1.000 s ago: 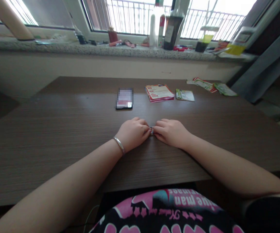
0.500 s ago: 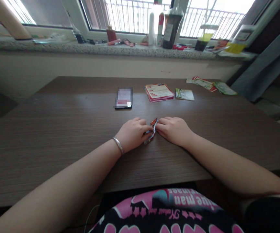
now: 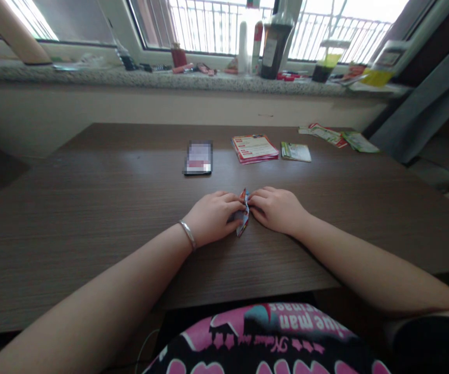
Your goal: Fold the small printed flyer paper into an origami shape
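Note:
A small folded piece of printed paper (image 3: pixel 243 218), red, white and blue, stands on edge on the brown wooden table (image 3: pixel 92 208), pinched from both sides. My left hand (image 3: pixel 212 217), a silver bangle on its wrist, closes its fingertips on the paper's left side. From the right, my right hand (image 3: pixel 276 209) grips the same piece with curled fingers. Both hands rest on the table near its middle, knuckles almost touching.
A dark phone (image 3: pixel 198 158) lies beyond the hands. A pink stack of leaflets (image 3: pixel 254 148), a green-white card (image 3: pixel 296 151) and more leaflets (image 3: pixel 339 138) sit further right. Bottles and cups (image 3: pixel 271 44) crowd the stone windowsill (image 3: pixel 92 78).
The folded paper, almost hidden between the fingertips a second ago, has come into view, opened out and tipped upright. Both hands stayed in place, only the fingers shifting.

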`<state>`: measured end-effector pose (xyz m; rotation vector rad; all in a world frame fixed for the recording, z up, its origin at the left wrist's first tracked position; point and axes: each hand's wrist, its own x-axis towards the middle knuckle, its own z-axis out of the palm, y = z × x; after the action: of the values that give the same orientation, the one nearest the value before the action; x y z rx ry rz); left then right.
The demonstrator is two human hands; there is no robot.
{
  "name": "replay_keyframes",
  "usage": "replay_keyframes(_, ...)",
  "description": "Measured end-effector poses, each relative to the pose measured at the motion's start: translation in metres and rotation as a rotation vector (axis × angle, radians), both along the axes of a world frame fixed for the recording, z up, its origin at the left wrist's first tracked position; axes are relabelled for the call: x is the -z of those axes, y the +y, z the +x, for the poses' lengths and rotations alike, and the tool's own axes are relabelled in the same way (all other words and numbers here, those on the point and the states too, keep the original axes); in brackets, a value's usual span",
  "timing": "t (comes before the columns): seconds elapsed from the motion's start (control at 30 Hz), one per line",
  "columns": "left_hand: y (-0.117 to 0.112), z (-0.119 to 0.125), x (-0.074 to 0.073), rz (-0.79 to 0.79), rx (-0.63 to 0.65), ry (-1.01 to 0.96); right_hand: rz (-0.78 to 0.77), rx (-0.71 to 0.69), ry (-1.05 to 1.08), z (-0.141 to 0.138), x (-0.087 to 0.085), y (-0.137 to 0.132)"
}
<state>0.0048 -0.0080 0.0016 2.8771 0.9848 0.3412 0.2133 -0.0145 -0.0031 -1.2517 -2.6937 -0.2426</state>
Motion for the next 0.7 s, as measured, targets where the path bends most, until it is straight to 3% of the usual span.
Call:
replay_keyframes(0.27,-0.0014,-0.0003,0.0000,-0.028,-0.030,0.017,-0.033,0.056,0.076,-0.0020,-0.0004,-0.0014)
replay_keyframes(0.7,-0.0013,0.0035,0.0009,-0.024,-0.095,-0.008,-0.094,-0.019,0.147,-0.0002,-0.0007,0.0017)
